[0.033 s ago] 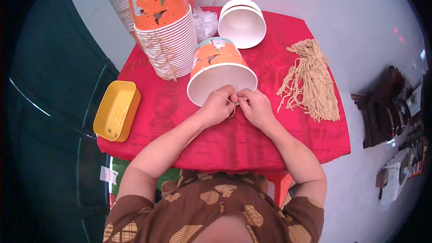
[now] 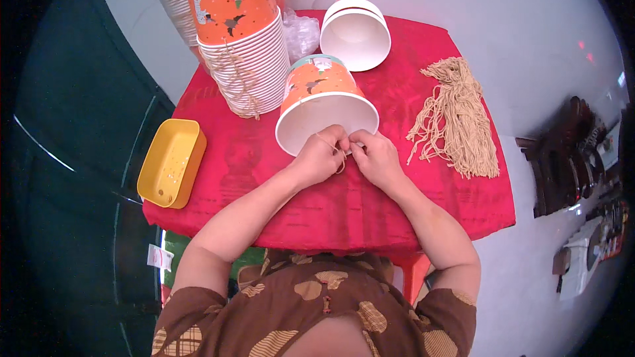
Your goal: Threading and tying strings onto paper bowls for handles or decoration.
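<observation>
An orange paper bucket point(image 2: 322, 84) with printed animals lies on its side, its white open mouth facing me. At the near rim my left hand point(image 2: 320, 157) is closed in a pinch on a thin beige cord point(image 2: 342, 164), which loops below the fingers. My right hand point(image 2: 377, 161) is closed beside it, thumb and forefinger pinching at the same spot by the rim. The fingertips of both hands nearly meet there. Fingers cover the point where cord and rim come together, so I cannot tell whether the cord passes through the bucket.
A tall stack of buckets point(image 2: 248, 69) with cords stands at back left, near a clear plastic bag point(image 2: 301, 34). Two nested buckets point(image 2: 357, 39) lie behind. A bundle of beige cords point(image 2: 462, 122) rests right, a yellow tray point(image 2: 194, 168) left, on the red tablecloth point(image 2: 317, 215).
</observation>
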### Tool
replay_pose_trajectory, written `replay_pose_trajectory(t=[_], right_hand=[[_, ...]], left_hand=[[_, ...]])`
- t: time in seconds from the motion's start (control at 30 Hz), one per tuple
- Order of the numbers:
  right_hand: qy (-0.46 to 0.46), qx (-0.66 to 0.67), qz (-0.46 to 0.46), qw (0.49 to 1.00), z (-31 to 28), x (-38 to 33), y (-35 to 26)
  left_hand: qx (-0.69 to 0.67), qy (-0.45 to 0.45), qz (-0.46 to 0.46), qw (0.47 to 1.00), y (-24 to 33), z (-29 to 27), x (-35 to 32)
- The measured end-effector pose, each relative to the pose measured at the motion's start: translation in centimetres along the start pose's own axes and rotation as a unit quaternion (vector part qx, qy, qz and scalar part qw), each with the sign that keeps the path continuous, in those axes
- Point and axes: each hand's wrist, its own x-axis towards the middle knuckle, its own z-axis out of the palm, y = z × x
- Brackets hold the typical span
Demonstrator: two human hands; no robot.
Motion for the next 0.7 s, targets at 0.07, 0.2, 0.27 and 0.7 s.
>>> replay_pose_trajectory(t=[0.07, 0.2, 0.27, 0.7], right_hand=[[-0.001, -0.008, 0.007, 1.0, 0.18, 0.03, 0.19], [-0.015, -0.013, 0.033, 0.999, 0.44, 0.1, 0.12], [-0.013, -0.008, 0.035, 0.999, 0.45, 0.14, 0.13], [-0.038, 0.007, 0.031, 0.999, 0.16, 0.35, 0.52]], left_hand=[[0.065, 0.013, 0.022, 0.998, 0.28, 0.09, 0.0], [0.157, 0.047, 0.136, 0.977, -0.33, 0.13, 0.19], [0.192, 0.067, 0.16, 0.966, -0.3, 0.23, 0.27], [0.304, 0.087, 0.202, 0.927, -0.49, 0.61, 0.48]])
